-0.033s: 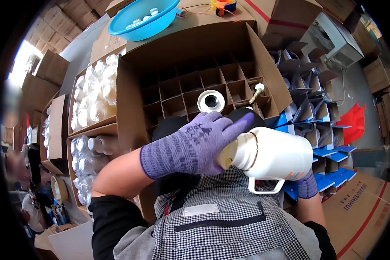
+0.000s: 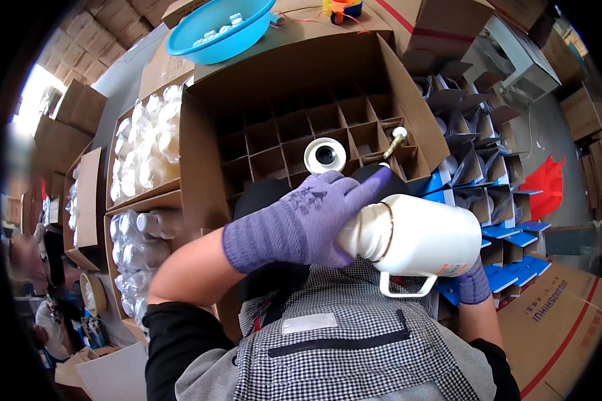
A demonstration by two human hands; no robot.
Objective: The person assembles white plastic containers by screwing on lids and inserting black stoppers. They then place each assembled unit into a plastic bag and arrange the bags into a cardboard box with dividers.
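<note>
A white thermos bottle (image 2: 436, 234) with a loop handle lies tilted on its side above my lap, its neck pointing left. My left hand (image 2: 318, 217), in a purple knit glove, closes around a pale cap-like piece (image 2: 352, 235) at the neck, index finger stretched along the top. Behind the bottle's base is my right hand (image 2: 473, 284) in a matching glove; its fingers are hidden, but it supports the bottle. A round white lid (image 2: 325, 156) with a dark centre sits just beyond my left hand, at the near side of the divided carton (image 2: 281, 75).
To the left, cartons hold plastic-wrapped white bottles (image 2: 150, 144) and clear-wrapped ones (image 2: 135, 250). A blue basin (image 2: 221, 40) with small white parts stands at the back. Blue boxes with raised dividers (image 2: 478, 157), a red bag (image 2: 543, 189) and a flattened carton (image 2: 562, 327) are at right.
My left hand has shifted slightly right and down, bringing the pale piece closer against the bottle's neck. The bottle has moved a little left.
</note>
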